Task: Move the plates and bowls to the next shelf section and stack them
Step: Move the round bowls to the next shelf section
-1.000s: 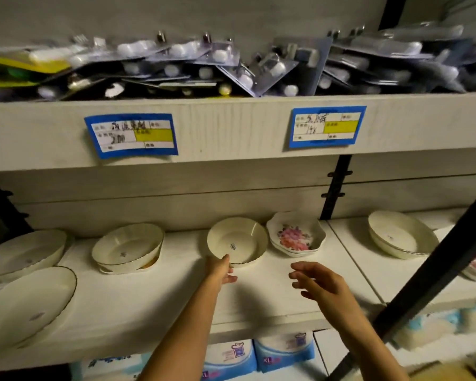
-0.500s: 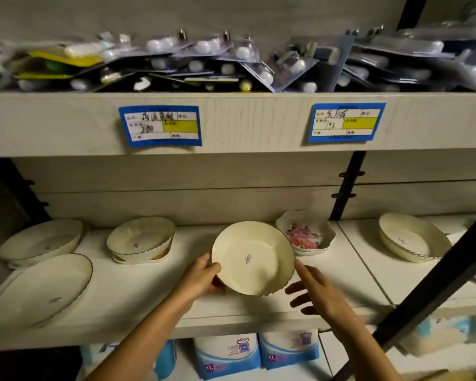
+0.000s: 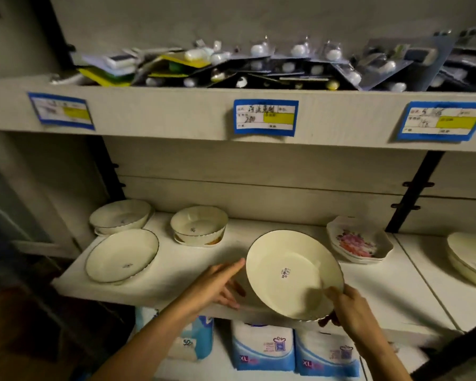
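single head-worn wide-angle view, facing forward and down onto a white lower shelf (image 3: pixel 182 259), close in, forearms (image 3: pixel 149 339) entering from the bottom edge, bowl (image 3: pixel 291 273) nearest the lens, upper shelf (image 3: pixel 176 111) looming overhead, right section (image 3: pixel 437 284) cropped, edges probably lens-bowed

Cream bowl (image 3: pixel 291 273) tilted, w/ sticker, above shelf (image 3: pixel 176 259).
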